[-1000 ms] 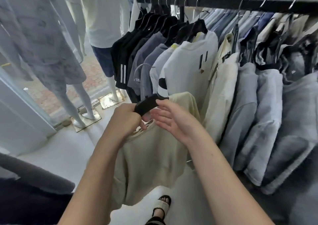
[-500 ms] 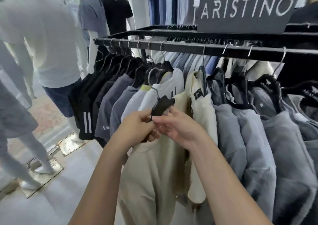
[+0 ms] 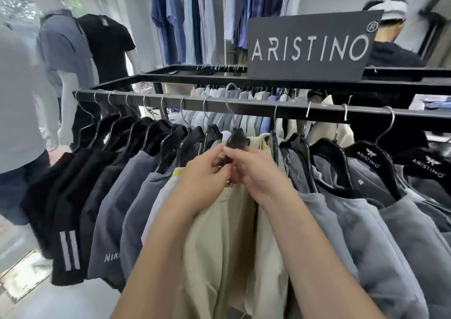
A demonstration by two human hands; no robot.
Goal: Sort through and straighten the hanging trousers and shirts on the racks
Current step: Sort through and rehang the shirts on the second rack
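Observation:
A black rail (image 3: 244,107) runs across the view, packed with shorts and shirts on black hangers. My left hand (image 3: 207,169) and my right hand (image 3: 253,169) both grip one black hanger (image 3: 236,139) that carries a beige garment (image 3: 227,245). Its metal hook (image 3: 229,99) rises to the rail, at or just over it. Black shorts (image 3: 66,208) and grey shorts (image 3: 114,208) hang to the left of the beige one. Grey-blue garments (image 3: 353,233) hang to the right.
A dark ARISTINO sign (image 3: 310,47) stands on the rack top. Blue shirts (image 3: 195,18) hang on the back wall. Mannequins (image 3: 68,57) stand at the left. A person in a dark top (image 3: 390,50) is behind the sign. Pale floor (image 3: 36,294) lies at lower left.
Both hands have lifted the hanger with the beige garment from waist height up to the rail. My view has risen, and the sign and back wall now show.

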